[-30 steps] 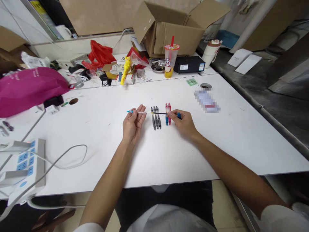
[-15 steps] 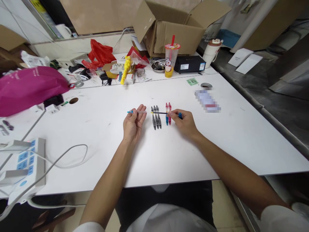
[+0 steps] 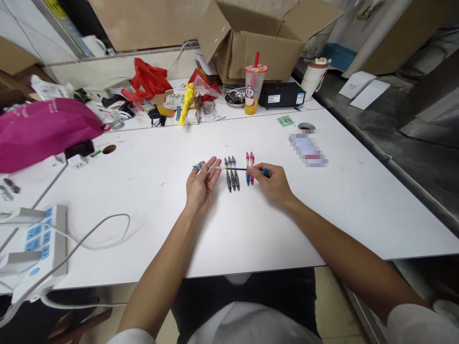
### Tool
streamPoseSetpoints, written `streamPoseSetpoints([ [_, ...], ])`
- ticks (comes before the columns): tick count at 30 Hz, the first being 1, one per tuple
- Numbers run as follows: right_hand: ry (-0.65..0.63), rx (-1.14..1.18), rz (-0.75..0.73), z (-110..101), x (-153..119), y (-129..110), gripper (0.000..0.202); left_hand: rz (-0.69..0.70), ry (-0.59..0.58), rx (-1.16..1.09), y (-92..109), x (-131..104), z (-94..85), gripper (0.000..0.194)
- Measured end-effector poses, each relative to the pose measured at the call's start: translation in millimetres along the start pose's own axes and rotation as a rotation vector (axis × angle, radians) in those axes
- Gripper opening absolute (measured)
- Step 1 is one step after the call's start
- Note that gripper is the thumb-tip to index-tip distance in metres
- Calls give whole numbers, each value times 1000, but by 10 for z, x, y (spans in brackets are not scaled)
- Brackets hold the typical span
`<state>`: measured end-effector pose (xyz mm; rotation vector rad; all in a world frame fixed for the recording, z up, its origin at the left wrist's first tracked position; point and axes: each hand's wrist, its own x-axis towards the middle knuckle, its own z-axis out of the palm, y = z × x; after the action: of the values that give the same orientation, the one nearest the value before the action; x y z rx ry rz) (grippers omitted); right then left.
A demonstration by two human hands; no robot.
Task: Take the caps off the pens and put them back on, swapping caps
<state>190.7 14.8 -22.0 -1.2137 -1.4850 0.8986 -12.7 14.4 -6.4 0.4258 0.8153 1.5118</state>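
My left hand [image 3: 201, 186] pinches a clear pen barrel [image 3: 215, 167] with a blue end, its other fingers spread. A dark ink refill [image 3: 236, 168] runs from the barrel to my right hand [image 3: 272, 181], whose thumb and finger grip it. A blue pen part [image 3: 266, 172] also shows in my right hand. Below the refill, three grey pens [image 3: 232, 180] lie side by side on the white table [image 3: 229, 229]. To their right, beside my right fingertips, are a blue pen [image 3: 247, 178] and a pink pen [image 3: 252, 157], partly covered by the hand.
A power strip [image 3: 57, 239] with a looping cable lies at the left, below a magenta bag [image 3: 46, 129]. At the back are a drink cup [image 3: 254, 91], a black box [image 3: 282, 95] and a cardboard box [image 3: 261, 52]. A tape roll [image 3: 306, 126] sits at the right.
My left hand has moved slightly right with the clear barrel, toward my right hand. Less of the dark refill shows between the hands. My right hand has shifted slightly left.
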Motion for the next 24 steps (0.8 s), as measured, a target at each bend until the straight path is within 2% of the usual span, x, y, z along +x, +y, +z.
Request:
streamPoseSetpoints([
  [6, -54, -73, 15, 57, -62, 18, 51, -112, -165, 45, -160, -102, 48, 12],
  [8, -56, -77, 33, 61, -70, 20, 54, -132, -181, 65, -187, -115, 45, 14],
  [13, -114, -9, -15, 18, -43, 40, 51, -125, -157, 99, -177, -77, 8, 16],
  [16, -103, 66, -33, -21, -11, 48, 50, -92, -138, 102, -148, -36, -16, 17],
  [20, -55, -6, -59, -48, 20, 44, 35, -62, -117, 104, -110, -11, -29, 20],
  [24, -73, -53, -61, -37, 13, 61, 26, -66, -99, 114, -99, -26, -15, 19],
])
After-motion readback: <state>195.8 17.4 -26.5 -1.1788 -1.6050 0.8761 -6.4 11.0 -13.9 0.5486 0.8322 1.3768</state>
